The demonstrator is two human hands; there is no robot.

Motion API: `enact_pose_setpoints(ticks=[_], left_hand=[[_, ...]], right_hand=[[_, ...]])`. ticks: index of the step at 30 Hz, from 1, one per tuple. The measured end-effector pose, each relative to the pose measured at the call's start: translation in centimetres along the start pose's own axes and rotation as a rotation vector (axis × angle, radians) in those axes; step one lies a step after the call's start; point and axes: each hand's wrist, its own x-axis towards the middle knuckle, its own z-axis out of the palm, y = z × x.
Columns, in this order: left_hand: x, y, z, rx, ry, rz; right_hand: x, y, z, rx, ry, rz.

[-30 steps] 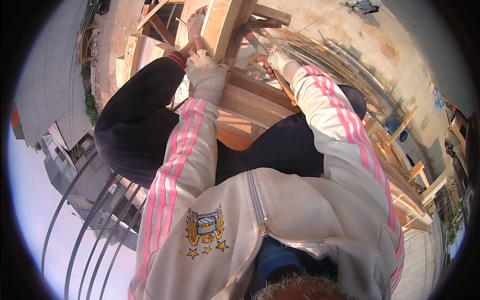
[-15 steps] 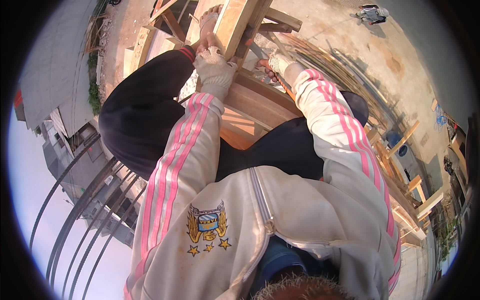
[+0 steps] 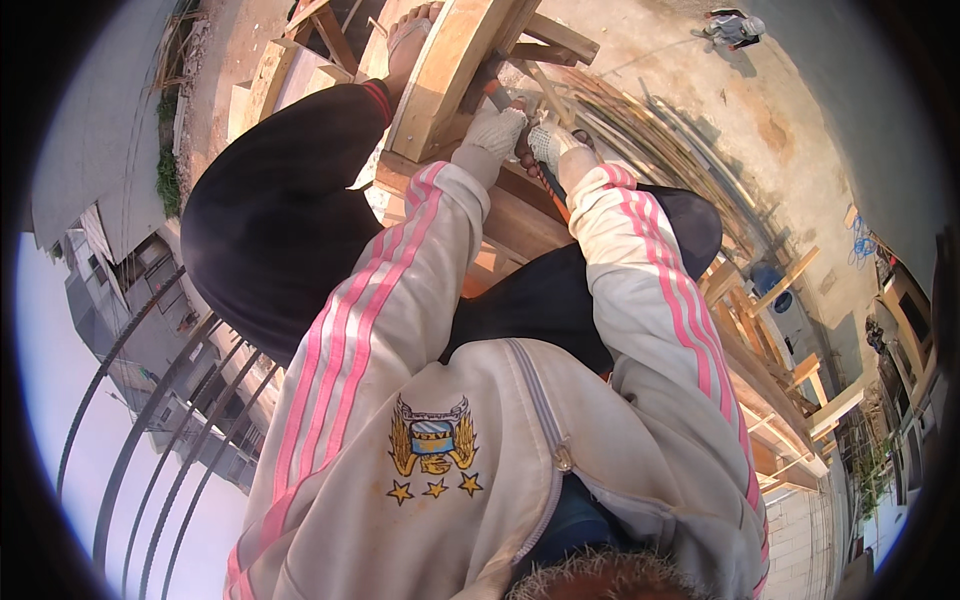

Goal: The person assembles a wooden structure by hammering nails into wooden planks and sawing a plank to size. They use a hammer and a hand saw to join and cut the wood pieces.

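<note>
My right hand, in a whitish knit glove with bare fingertips, is closed round the shaft of a hammer. Its orange-and-dark handle slants back toward my lap, and its dark head lies beside the thick wooden beam. My left hand, gloved alike, is right beside the hammer's upper shaft, close to my right hand. Its fingers are curled, and what they hold, if anything, is hidden. The beam's near end rests just left of my left hand, by my bare foot.
Below my hands run more wooden boards between my bent legs. Long poles lie on the ground at right. A person is on the ground far off. Steel bars stick up at left. A timber frame stands at right.
My left hand has come off the beam end by my foot and moved right, next to the hammer. My right hand has shifted slightly left, still on the hammer.
</note>
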Motion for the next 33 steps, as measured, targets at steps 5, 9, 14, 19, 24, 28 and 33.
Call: enact_pose_setpoints(ticks=[5,9,14,19,24,28,33], left_hand=[[2.4,-1.8,3.0,-0.296,0.045,0.008],[4.0,-2.8,3.1,-0.258,0.029,0.073],[5.4,-4.2,2.8,-0.268,-0.026,0.051],[4.8,-4.4,3.1,-0.199,-0.019,0.104],[7.2,-6.8,2.4,-0.244,0.000,-0.001],[3.5,-4.0,0.8,-0.630,0.164,-0.184],[5.6,-5.9,-0.2,0.313,0.277,0.017]], right_hand=[[1.0,0.7,-1.6,0.328,-0.031,0.062],[-1.0,-1.7,0.2,0.279,-0.252,-0.029],[-3.1,-2.3,2.3,0.297,-0.081,-0.021],[-2.3,-1.9,2.4,0.313,0.233,0.151],[-0.1,-2.4,3.3,0.102,0.343,0.271],[-2.0,-4.6,6.2,-0.132,0.426,0.232],[-3.3,-7.6,10.2,-0.395,0.449,0.339]])
